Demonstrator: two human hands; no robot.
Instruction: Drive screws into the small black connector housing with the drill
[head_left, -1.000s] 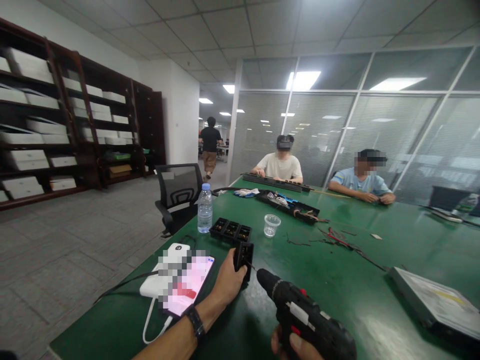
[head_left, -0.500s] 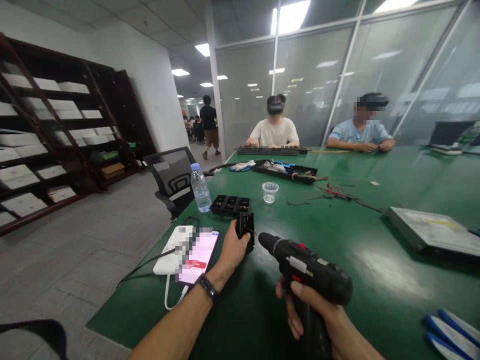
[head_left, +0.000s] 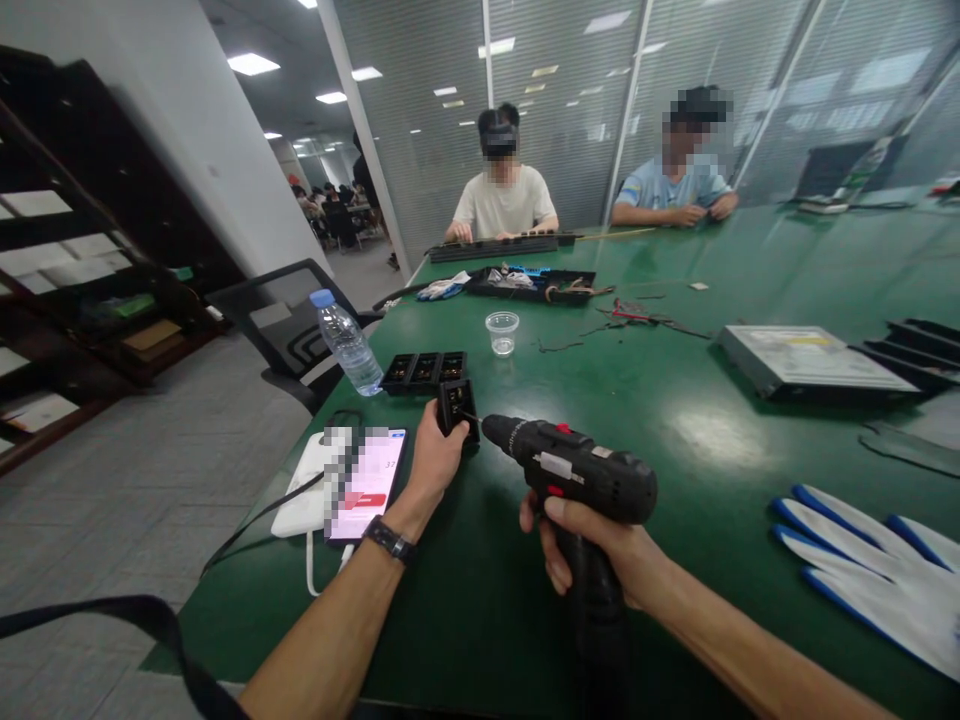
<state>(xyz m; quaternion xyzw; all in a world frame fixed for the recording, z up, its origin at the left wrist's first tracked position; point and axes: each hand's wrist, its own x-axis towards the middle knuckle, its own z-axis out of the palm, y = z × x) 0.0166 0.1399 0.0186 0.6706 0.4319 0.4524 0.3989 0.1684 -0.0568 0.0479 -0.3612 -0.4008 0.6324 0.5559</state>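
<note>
My left hand (head_left: 435, 450) grips a small black plastic box with metal parts inside (head_left: 455, 403), tilted so that its opening faces right. In my right hand (head_left: 592, 535) is a black cordless drill (head_left: 577, 470) with red details, held by its handle and pointing left. The thin bit reaches the box's opening; whether it touches a screw is too small to tell. Just behind the box lies a black three-compartment tray (head_left: 424, 370) with small brass-coloured pieces in it. A clear plastic cup (head_left: 502, 335) stands to the right of the tray.
Left of my hand lie a lit phone (head_left: 371, 480) and a white power bank (head_left: 304, 490) with cables. A water bottle (head_left: 346, 345) stands near the table's left edge. White-and-blue gloves (head_left: 877, 570) and a flat metal case (head_left: 810, 360) lie right. Two people sit across the table.
My view has swung, so the table things appear higher and further left, and more of the gloves shows. Both hands keep their holds, with the bit still at the box.
</note>
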